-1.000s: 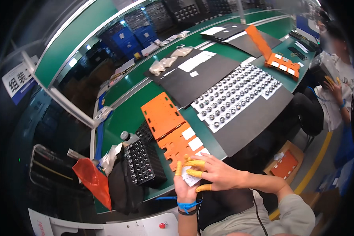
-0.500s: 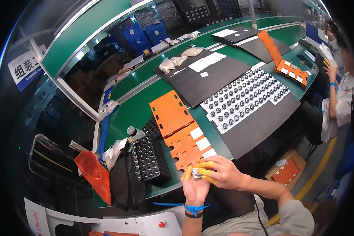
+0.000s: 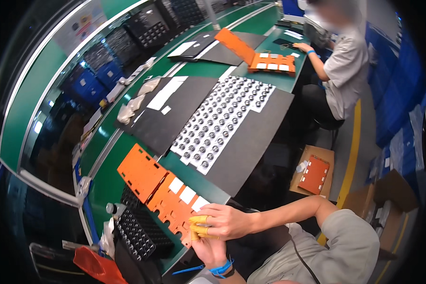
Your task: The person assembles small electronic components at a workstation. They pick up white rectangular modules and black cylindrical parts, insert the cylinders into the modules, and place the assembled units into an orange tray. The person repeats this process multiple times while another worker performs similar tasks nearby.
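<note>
Step in hand: close fingerwork, judged to be the handling of some small, thin piece where the two hands meet, beside the near end of the orange jig (image 3: pixel 175 210). Good practice, by judgement: left hand steady as a support, right fingertips doing the fine work with light pressure, one piece at a time, both wrists clear of the jig's notched edge. Right hand (image 3: pixel 231 222): palm down, fingers bent and close together, yellow covers (image 3: pixel 201 219) on the fingertips, laid over the left fingers. Left hand (image 3: pixel 210 252): below and nearer, partly hidden, its fingers drawn up to meet the right ones; blue band (image 3: pixel 220 270) at the wrist. Gap between the fingers: hidden; whether anything is pinched there, or the jig is touched, cannot be told. Jig: lying opened out on the near left of the surface (image 3: pixel 201 182), two panels end to end, three white pads (image 3: pixel 187 195) along the right side of the nearer one. Left of the jig: black tray (image 3: pixel 132 234) of round parts. Far right of it: white strips (image 3: pixel 222 120) bearing rows of dark round parts, lying on a black mat (image 3: pixel 255 137).
</note>
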{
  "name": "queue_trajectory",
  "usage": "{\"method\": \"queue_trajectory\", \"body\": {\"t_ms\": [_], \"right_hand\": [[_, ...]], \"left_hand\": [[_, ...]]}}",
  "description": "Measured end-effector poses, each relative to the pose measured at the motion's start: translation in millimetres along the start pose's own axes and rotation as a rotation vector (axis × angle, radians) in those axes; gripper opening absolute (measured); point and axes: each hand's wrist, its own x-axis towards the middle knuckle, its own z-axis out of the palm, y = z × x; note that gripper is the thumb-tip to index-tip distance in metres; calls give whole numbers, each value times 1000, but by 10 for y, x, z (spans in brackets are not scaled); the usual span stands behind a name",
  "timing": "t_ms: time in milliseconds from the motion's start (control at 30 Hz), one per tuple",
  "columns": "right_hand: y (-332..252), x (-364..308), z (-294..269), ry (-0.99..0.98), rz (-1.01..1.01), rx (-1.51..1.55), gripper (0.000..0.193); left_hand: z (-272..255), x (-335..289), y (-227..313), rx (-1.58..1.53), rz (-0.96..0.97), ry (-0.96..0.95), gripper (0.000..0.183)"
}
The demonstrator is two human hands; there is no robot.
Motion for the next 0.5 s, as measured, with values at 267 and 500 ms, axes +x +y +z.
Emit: {"method": "queue_trajectory", "body": {"t_ms": [267, 500], "right_hand": [[-80, -35, -199, 70, 200, -9, 37], [-87, -100, -237, 56, 320, 136, 34]], "left_hand": [[309, -46, -269, 96, 10, 97, 39], [162, 4, -158, 297, -16, 108, 40]]}}
